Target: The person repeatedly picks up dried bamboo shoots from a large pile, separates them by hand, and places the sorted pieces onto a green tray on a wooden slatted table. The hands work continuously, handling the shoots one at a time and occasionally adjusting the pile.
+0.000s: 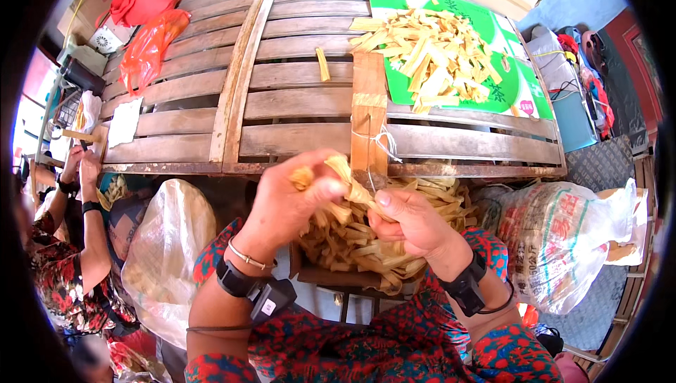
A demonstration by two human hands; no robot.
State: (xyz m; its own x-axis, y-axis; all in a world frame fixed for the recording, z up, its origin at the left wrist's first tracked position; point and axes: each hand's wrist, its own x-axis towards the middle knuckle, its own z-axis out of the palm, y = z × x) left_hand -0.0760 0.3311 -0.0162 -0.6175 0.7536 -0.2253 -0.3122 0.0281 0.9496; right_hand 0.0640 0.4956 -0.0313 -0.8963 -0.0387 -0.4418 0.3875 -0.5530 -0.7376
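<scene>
Between my hands is a dried, pale-yellow strip (360, 193), twisted or folded, just below a wooden block (370, 119) at the table's front edge. My left hand (292, 203) is closed round one end, with more yellow pieces at its fingers. My right hand (415, 222) pinches the other end between thumb and fingers. White string (384, 142) is tied round the block, and a thin length hangs toward the strip; whether it wraps the strip is hard to make out. Beneath my hands, a box on my lap holds many loose yellow strips (359, 246).
On the slatted wooden table (296, 108), a pile of short yellow pieces (440, 55) covers a green sheet (531, 98). One piece (322, 65) lies apart. Bulging plastic sacks stand left (172, 242) and right (546, 242) of me. Another person (88, 242) works at far left.
</scene>
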